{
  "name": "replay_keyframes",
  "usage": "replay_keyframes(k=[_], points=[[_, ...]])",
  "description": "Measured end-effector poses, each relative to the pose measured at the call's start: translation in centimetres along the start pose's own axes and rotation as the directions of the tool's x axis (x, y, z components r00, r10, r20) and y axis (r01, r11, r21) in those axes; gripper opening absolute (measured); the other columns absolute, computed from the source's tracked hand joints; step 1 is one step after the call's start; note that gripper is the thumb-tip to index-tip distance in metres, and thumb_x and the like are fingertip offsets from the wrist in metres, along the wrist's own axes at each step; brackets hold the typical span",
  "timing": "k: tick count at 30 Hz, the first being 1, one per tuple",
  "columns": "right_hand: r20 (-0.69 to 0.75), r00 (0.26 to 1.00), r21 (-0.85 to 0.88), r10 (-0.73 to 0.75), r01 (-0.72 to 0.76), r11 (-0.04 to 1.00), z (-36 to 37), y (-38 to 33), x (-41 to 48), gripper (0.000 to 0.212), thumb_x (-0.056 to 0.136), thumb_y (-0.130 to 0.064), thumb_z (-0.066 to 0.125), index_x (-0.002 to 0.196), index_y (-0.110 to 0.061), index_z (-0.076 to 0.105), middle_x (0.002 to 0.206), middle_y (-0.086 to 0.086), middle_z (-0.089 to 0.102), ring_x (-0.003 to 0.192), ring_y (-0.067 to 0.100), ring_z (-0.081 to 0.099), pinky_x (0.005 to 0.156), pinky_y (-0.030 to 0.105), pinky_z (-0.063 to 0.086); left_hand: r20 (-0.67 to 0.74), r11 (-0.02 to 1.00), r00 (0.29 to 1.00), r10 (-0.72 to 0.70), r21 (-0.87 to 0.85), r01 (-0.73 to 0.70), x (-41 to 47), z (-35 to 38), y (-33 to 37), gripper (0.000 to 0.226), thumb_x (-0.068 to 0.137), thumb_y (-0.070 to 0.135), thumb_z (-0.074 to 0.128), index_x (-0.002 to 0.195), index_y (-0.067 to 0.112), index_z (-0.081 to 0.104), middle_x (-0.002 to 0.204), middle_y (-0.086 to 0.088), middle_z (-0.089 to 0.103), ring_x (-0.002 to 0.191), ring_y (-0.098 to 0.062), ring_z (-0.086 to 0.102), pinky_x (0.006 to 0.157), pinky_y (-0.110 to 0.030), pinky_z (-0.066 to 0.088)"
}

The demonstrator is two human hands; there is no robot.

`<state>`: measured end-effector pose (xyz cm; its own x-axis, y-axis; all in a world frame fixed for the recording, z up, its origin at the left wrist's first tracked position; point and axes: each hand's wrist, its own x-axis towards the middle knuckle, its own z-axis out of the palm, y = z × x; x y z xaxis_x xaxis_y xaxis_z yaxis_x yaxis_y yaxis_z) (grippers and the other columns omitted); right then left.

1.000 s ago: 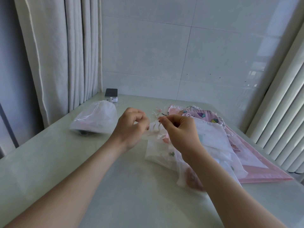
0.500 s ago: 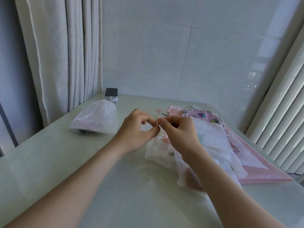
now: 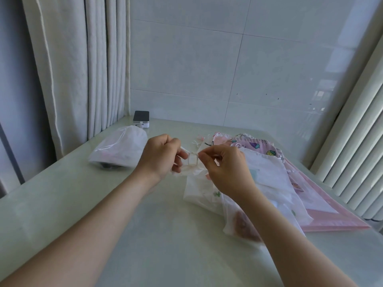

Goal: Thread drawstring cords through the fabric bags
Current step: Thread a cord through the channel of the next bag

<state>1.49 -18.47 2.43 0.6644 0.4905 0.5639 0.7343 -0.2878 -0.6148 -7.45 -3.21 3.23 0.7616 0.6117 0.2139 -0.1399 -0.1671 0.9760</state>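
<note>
A thin white drawstring cord (image 3: 191, 155) runs between my two hands just above the table. My left hand (image 3: 160, 156) is closed on its left end and on the gathered top edge of a sheer white fabric bag (image 3: 202, 188). My right hand (image 3: 224, 167) pinches the cord's right end between thumb and forefinger. The bag hangs down from the hands onto the table, its lower part hidden behind my right forearm. More bags, white and pink with fruit prints (image 3: 261, 147), lie stacked to the right.
A filled white drawstring bag (image 3: 122, 147) lies at the left near the curtain (image 3: 68, 69). A small dark-topped device (image 3: 141, 119) stands at the back by the tiled wall. A pink folder (image 3: 339, 221) underlies the stack; slatted blinds (image 3: 356, 141) run along the right.
My hands came together a moment ago and have now drawn slightly apart, with a short stretch of white cord showing taut between them. The bag's top is bunched at my left hand.
</note>
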Motion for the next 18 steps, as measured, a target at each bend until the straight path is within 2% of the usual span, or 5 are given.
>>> replay_keyframes(k=[4, 7, 11, 15, 18], points=[[-0.134, 0.991, -0.077, 0.011, -0.022, 0.997, 0.2, 0.5, 0.1, 0.014, 0.099, -0.013, 0.064, 0.088, -0.013, 0.073, 0.069, -0.020, 0.062, 0.070, -0.006, 0.062, 0.066, 0.006, 0.040, 0.194, 0.982, 0.973, -0.123, 0.163, 0.091, -0.4, -0.4, 0.3, 0.021, 0.086, 0.016, 0.046, 0.065, 0.015, 0.045, 0.070, -0.013, 0.053, 0.051, -0.016, 0.029, 0.049, -0.026, 0.021], [-0.175, 0.984, -0.055, 0.024, -0.034, 0.998, 0.3, 0.6, 0.2, 0.013, 0.099, -0.010, 0.062, 0.091, -0.012, 0.072, 0.074, -0.013, 0.070, 0.074, 0.001, 0.066, 0.074, 0.019, 0.051, 0.260, 0.944, 0.954, -0.150, 0.325, 0.060, -0.6, -0.4, 0.3, 0.033, 0.094, 0.027, 0.055, 0.065, 0.014, 0.048, 0.063, 0.000, 0.039, 0.053, -0.016, 0.029, 0.051, -0.028, 0.021], [-0.146, 0.989, -0.045, 0.033, -0.040, 0.998, 0.2, 0.4, 0.0, 0.013, 0.096, -0.008, 0.063, 0.093, -0.011, 0.075, 0.080, -0.012, 0.071, 0.075, 0.001, 0.064, 0.074, 0.023, 0.049, 0.269, 0.893, 0.963, -0.030, 0.439, -0.095, -0.5, -0.3, -0.6, 0.035, 0.097, 0.054, 0.065, 0.080, 0.027, 0.079, 0.076, 0.016, 0.069, 0.079, -0.002, 0.063, 0.072, -0.024, 0.045], [-0.139, 0.990, -0.170, -0.035, 0.011, 0.985, 0.4, 0.9, 0.0, 0.011, 0.092, -0.012, 0.067, 0.088, -0.015, 0.076, 0.075, -0.018, 0.059, 0.079, 0.008, 0.055, 0.085, 0.030, 0.043, 0.238, 0.864, 0.970, 0.047, 0.477, -0.159, -0.3, -0.4, -1.0, 0.029, 0.100, 0.045, 0.064, 0.082, 0.030, 0.080, 0.057, 0.017, 0.062, 0.052, -0.001, 0.051, 0.057, -0.021, 0.037], [-0.115, 0.993, -0.217, -0.039, 0.014, 0.976, 0.5, 1.3, 0.1, 0.011, 0.093, -0.016, 0.068, 0.087, -0.017, 0.076, 0.077, -0.015, 0.055, 0.083, 0.011, 0.050, 0.087, 0.032, 0.039, 0.253, 0.865, 0.966, 0.047, 0.474, -0.166, -0.3, -0.2, -1.3, 0.026, 0.103, 0.037, 0.062, 0.086, 0.027, 0.079, 0.072, 0.016, 0.076, 0.055, 0.005, 0.056, 0.061, -0.022, 0.040]])
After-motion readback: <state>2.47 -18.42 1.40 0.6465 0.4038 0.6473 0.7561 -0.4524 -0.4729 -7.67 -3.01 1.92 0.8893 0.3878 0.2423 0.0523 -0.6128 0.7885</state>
